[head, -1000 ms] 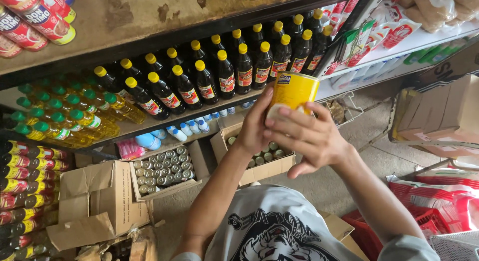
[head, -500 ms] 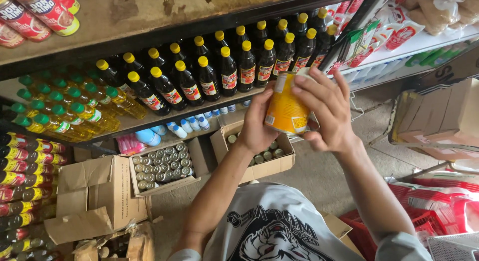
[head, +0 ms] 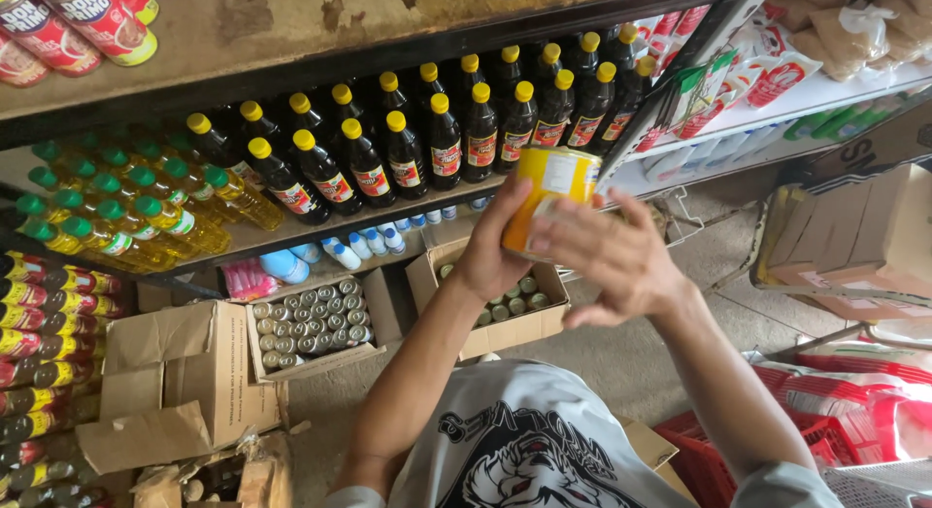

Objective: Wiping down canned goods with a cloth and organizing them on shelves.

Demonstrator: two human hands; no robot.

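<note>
Mid-frame, left hand (head: 490,260) and right hand (head: 612,260) clasping yellow cylindrical metal can (head: 550,197); shelving stage, needing careful lift toward shelf.

Yellow can (head: 555,192), dark bottles (head: 442,139) with yellow caps, golden oil bottles (head: 126,212) with green caps.

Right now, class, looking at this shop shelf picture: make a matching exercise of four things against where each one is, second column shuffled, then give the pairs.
Things
1. yellow can
2. dark bottles with yellow caps
3. green-capped oil bottles
4. open carton of small cans

Places
A. on the floor below the shelf
B. far left of the middle shelf
C. held between the left hand and right hand
D. in rows along the middle shelf, behind the raised can

Pairs: 1-C, 2-D, 3-B, 4-A
</note>
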